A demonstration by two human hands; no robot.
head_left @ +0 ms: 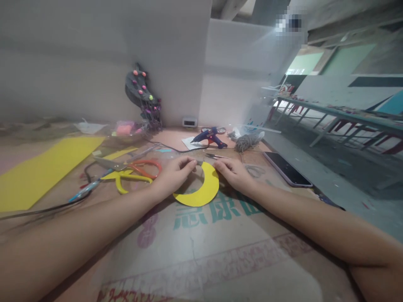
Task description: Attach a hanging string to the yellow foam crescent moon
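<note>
A yellow crescent (211, 187), cut from paper or thin foam sheet, is held just above the table between my hands. Its upper tip carries a small grey band that looks like wound yarn. My left hand (178, 175) pinches the crescent by that tip, thumb against forefinger. At the outer edge my right hand (233, 173) is closed, thumb and forefinger pressed together; whether they grip yarn or the crescent's edge is hidden. Beyond the right hand lies a ball of grey yarn (247, 142), with a loose loop of grey yarn (255, 170) nearer.
Orange-handled scissors (146, 167), yellow-handled scissors (121, 184) and a yellow sheet (47, 172) lie to the left. A blue glue gun (209, 136) stands behind, its cord trailing left. Tweezers (217, 156) lie ahead; a phone (288, 170) is at the right edge. A dark crescent ornament (135, 88) hangs behind.
</note>
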